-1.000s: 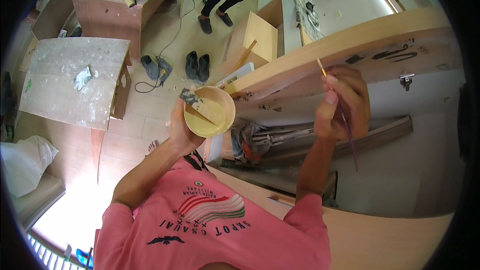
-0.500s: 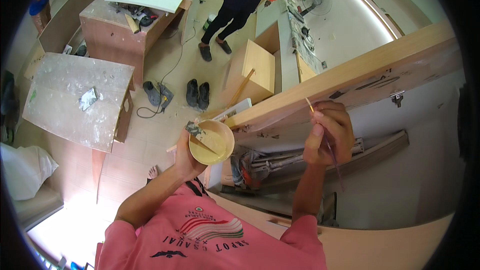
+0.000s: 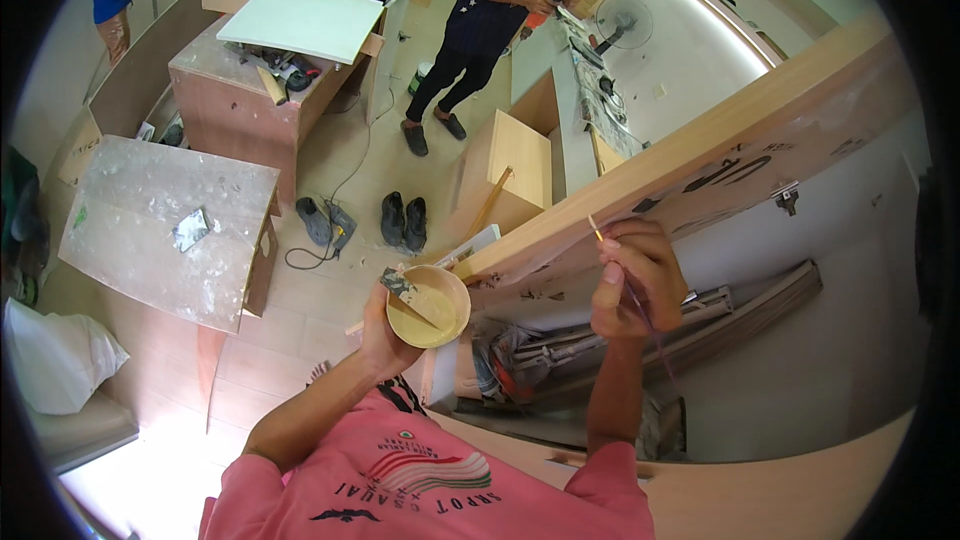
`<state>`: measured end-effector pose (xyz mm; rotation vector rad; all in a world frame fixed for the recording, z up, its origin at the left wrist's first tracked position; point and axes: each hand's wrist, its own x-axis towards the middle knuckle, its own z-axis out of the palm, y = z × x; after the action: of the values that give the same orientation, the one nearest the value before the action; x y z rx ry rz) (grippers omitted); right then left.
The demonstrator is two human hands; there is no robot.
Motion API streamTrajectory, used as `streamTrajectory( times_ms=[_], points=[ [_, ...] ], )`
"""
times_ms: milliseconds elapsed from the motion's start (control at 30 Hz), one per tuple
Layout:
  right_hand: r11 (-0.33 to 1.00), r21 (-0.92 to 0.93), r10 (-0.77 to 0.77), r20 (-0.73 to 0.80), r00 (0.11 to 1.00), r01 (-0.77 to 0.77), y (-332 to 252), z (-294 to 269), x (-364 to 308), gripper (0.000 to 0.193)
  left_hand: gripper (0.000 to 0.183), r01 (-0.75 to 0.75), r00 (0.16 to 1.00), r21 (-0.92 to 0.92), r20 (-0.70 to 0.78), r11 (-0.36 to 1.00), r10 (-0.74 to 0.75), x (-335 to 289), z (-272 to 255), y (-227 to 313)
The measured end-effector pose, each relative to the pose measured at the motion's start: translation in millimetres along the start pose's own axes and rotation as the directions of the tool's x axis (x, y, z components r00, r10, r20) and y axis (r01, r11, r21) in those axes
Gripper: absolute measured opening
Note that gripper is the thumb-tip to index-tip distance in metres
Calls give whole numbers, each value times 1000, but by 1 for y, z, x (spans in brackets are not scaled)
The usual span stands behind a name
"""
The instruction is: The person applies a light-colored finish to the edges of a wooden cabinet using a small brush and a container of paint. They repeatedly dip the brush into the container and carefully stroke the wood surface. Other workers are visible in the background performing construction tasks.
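Observation:
My left hand [image 3: 382,340] is closed around a tub [image 3: 462,312] of pale yellow paint or filler. A stained flat stick or spatula [image 3: 408,292] leans in the tub, its upper end over the rim beside my thumb. My right hand [image 3: 640,280] pinches a thin paintbrush [image 3: 628,283] with a purple handle; its light tip points up and left. That tip is close to the lower edge of a long wood-faced panel [image 3: 690,165]; whether it touches, I cannot tell. Dark marks and a metal hinge [image 3: 787,197] are on the panel's underside.
Long boards [image 3: 730,325] and bundled items lie in the recess below the panel. Ahead stand a wooden box [image 3: 505,165], dark shoes [image 3: 403,220] and a cord on the floor. A stained worktable [image 3: 165,230] is at left. Another person [image 3: 490,30] holds a power tool.
My right hand and the brush have moved slightly left and down relative to the panel. The whole view has tilted a little, showing more of the far room. Both grips stay the same.

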<state>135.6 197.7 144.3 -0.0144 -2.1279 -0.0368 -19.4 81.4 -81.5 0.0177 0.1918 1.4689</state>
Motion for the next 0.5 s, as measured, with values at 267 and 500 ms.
streamTrajectory(
  times_ms=[267,500],
  points=[
    [1000,-3,9,28,1000,-9,-6,1,4,17,77,0,997,23,-80,1000,2,-2,11,1],
    [999,16,38,45,998,-39,-10,0,3,20,76,46,998,-4,-49,999,-46,-3,19,5]
  ],
)
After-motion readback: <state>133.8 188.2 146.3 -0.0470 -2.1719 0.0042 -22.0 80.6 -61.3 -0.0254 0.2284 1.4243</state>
